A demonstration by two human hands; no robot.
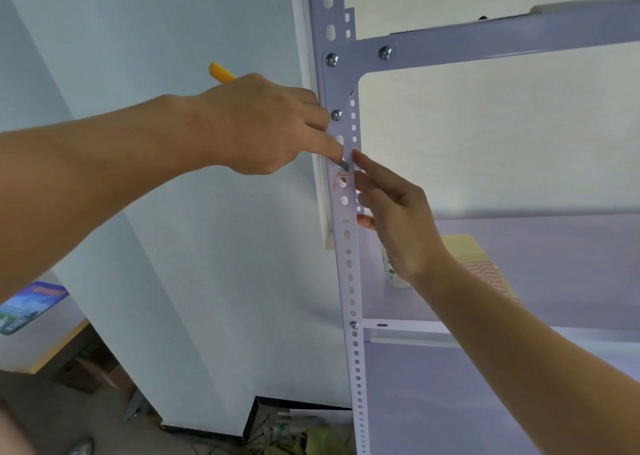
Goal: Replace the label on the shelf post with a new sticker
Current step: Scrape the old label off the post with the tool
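Your left hand [263, 125] is curled round a yellow-handled knife [221, 73], and its grey blade tip [344, 166] sits on the front face of the shelf post [350, 281], at the top edge of the old label [341, 176]. Your right hand [398, 219] holds nothing: its fingers are nearly straight and lie against the post's right edge, level with the label.

Keep the blade low and almost flat to the metal, so it slides under the paper rather than digging into the paint. Work downward in short strokes, away from the fingers steadying the post, and keep those fingers to the side of the blade's path. The slotted holes in the post may catch the tip, so ease past them.

The label is a small, pale patch with faded red print, ragged and partly scraped, a little below the post's lower screw [336, 114]. Pink smears on the post's left edge beside it look like residue that I judge needs clearing too. To the right of the post, on the shelf, lies a yellow sheet of red stickers [481, 271], probably the replacements.
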